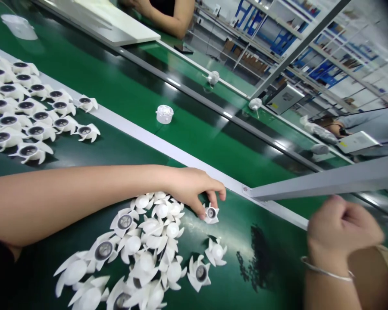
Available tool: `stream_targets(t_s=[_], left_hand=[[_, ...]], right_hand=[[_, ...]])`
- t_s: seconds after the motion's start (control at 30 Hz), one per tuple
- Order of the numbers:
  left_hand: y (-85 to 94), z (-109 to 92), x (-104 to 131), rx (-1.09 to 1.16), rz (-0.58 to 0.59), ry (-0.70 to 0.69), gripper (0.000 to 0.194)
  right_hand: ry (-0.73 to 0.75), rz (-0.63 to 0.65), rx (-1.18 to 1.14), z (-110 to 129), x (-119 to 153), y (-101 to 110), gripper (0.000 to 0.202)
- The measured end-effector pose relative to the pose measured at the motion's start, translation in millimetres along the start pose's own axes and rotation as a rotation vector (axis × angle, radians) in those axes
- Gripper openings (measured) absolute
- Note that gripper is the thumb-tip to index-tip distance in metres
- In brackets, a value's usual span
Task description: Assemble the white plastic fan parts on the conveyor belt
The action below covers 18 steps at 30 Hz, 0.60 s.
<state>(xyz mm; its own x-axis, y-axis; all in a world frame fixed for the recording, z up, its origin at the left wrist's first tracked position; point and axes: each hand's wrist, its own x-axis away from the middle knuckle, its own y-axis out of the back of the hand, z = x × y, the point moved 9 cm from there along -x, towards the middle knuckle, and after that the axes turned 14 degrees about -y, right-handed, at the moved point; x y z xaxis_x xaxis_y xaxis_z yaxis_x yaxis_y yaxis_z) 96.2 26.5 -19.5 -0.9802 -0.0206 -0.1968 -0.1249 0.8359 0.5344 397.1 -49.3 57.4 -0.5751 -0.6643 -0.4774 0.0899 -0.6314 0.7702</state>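
My left hand [195, 187] reaches across the table from the left, thumb and fingers closed on a small white fan impeller [211, 213] at the right edge of a loose pile. In that pile, white fan impellers [161, 211] lie jumbled, some showing a dark round hub with metal inside, others a smooth white cap. Two impellers lie a little apart: one cap-up [216, 252], one hub-up [200, 272]. Over at the right, my right hand [342, 224], with a bracelet at the wrist, is curled into a fist above the table; whatever its fingers may hold is hidden.
Hub-up impellers [26, 105] stand in rows at the left. Beyond a pale rail [168, 148] runs a green conveyor belt [126, 107] carrying a white round housing [164, 114]. A grey metal post [326, 178] crosses at right. A co-worker's arm [171, 19] rests across the belt.
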Motion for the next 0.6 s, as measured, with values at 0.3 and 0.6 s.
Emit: stream_targets(t_s=[0.3,0.6], left_hand=[[2.1,-1,1,-0.023,-0.009,0.025,0.055],[3.2,-10,3,0.005,-0.076,0.001,0.060]], right_hand=[[-0.271,0.201,0.031,-63,-18,-74,0.030],[-0.294,0.219,-0.085,-66,-19,-73,0.044]])
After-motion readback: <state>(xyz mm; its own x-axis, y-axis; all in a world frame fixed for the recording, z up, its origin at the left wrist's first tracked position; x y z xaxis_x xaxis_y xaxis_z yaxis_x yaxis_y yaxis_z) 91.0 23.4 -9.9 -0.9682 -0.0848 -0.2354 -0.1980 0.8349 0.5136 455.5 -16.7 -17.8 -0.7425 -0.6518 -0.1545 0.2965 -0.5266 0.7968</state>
